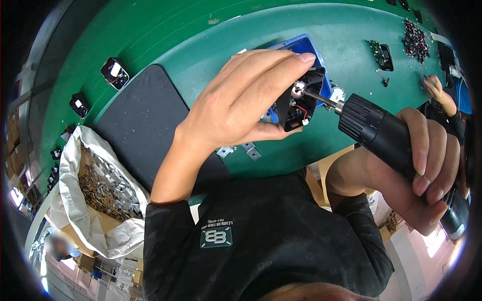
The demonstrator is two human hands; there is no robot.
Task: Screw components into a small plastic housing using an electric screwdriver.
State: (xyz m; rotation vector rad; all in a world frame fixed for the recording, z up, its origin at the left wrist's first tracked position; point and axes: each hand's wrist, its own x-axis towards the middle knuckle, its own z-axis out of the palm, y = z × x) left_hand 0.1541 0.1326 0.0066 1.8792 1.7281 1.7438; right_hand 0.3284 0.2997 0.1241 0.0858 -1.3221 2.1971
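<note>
My left hand (228,103) is closed around a black plastic housing (287,111), holding it tilted over the table. Inside the housing a shiny metal piece and a thin red wire with a small white connector show. My right hand (427,165) grips a black electric screwdriver (374,128). Its bit reaches into the housing at the metal piece; whether a screw sits at the tip is hidden. Behind the housing stands a blue bin (305,44), partly covered by my left hand. Flat metal brackets (251,152) lie on the table below my left hand.
A black mat (143,115) covers the table's left part. Beside it, a white sack (73,173) holds many small metal pieces. Black housings (114,73) stand farther left. At the far right are a heap of small wired parts (415,42) and another person's hand (438,93).
</note>
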